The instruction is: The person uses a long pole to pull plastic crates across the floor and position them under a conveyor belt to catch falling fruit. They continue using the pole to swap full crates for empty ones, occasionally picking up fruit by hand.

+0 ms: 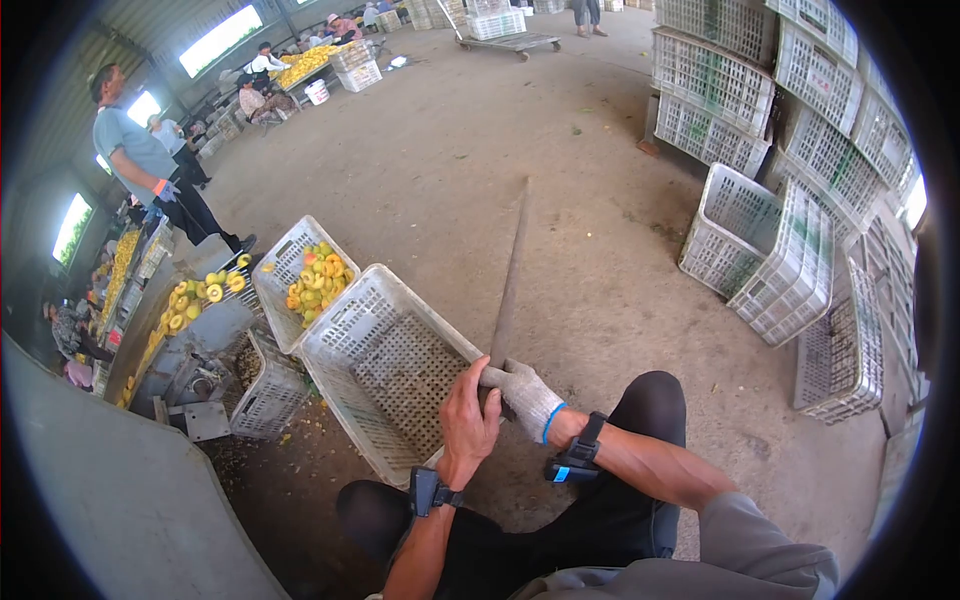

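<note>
A long thin stick (pixel 516 260) reaches forward from my hands over the concrete floor. Around its near end, my right hand (pixel 525 395), in a grey knit glove with a blue cuff, is closed. My bare left hand (pixel 468 415) touches the gloved fingers beside that end, its fingers together and bent; what lies in its grip is hidden. Just left of both hands stands a white plastic crate (pixel 345 335) with nothing in it but dirt marks. Beyond it, another crate (pixel 290 243) holds yellow halved fruit (pixel 322 280), which looks like peaches.
A metal machine (pixel 205 350) with more fruit on its chute stands at left, a crate (pixel 268 385) beneath it. Stacked crates (pixel 710 80) and loose crates (pixel 735 215) are at right. A standing person (pixel 140 150) is at far left; others sit by fruit-covered tables behind.
</note>
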`<act>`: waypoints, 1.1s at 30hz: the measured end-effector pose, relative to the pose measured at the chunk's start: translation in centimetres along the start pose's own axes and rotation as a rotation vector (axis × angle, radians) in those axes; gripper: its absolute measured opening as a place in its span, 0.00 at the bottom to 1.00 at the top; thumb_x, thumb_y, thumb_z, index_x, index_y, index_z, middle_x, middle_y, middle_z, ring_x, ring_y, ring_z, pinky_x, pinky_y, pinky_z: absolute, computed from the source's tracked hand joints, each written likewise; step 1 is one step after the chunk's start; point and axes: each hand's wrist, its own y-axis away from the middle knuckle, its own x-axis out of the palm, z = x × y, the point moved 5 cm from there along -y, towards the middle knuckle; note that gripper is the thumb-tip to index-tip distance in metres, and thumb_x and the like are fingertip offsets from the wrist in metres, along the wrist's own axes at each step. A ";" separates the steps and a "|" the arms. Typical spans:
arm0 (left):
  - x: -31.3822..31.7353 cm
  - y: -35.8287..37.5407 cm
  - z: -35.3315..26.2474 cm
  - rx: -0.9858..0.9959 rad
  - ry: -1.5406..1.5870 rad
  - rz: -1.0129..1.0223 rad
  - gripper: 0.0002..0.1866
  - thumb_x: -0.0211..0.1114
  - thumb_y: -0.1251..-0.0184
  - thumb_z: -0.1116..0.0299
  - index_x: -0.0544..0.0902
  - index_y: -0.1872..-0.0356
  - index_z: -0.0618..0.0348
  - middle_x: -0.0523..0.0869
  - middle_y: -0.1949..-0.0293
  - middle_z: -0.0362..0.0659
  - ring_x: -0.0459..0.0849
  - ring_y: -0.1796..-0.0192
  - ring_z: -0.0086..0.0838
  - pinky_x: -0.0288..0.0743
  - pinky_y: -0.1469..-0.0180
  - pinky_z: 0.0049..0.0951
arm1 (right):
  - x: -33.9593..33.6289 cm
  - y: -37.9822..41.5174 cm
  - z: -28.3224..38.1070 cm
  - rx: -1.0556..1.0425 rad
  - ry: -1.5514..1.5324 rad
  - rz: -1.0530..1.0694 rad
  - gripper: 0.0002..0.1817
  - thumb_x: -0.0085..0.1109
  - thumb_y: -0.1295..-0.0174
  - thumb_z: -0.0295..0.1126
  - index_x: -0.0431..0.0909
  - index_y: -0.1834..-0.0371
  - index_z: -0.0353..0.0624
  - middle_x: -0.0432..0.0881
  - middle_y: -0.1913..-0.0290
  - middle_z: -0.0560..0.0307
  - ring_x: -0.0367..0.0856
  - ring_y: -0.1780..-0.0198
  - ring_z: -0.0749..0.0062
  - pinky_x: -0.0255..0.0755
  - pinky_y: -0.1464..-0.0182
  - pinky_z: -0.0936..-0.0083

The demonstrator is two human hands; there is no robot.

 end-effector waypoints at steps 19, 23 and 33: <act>-0.2 0.4 0.1 0.021 -0.033 -0.012 0.26 0.63 0.22 0.64 0.73 0.28 0.61 0.84 0.44 0.61 0.86 0.44 0.58 0.81 0.43 0.49 | -0.3 -0.8 -1.3 0.018 -0.069 -0.004 0.12 0.63 0.27 0.40 0.81 0.52 0.44 0.78 0.65 0.66 0.77 0.67 0.79 0.71 0.68 0.76; -0.1 0.4 0.1 0.050 -0.032 -0.024 0.26 0.62 0.21 0.64 0.72 0.27 0.62 0.84 0.44 0.62 0.86 0.44 0.58 0.81 0.43 0.49 | -0.2 -0.7 -1.0 0.004 -0.037 -0.011 0.13 0.63 0.28 0.40 0.81 0.50 0.43 0.78 0.64 0.65 0.76 0.67 0.79 0.71 0.68 0.75; -0.2 0.3 0.2 0.048 -0.025 -0.003 0.26 0.62 0.21 0.64 0.71 0.27 0.63 0.84 0.46 0.62 0.86 0.46 0.58 0.82 0.45 0.49 | -0.5 -1.1 -1.6 0.024 -0.028 0.001 0.19 0.62 0.29 0.40 0.79 0.42 0.40 0.80 0.61 0.60 0.78 0.63 0.74 0.74 0.65 0.72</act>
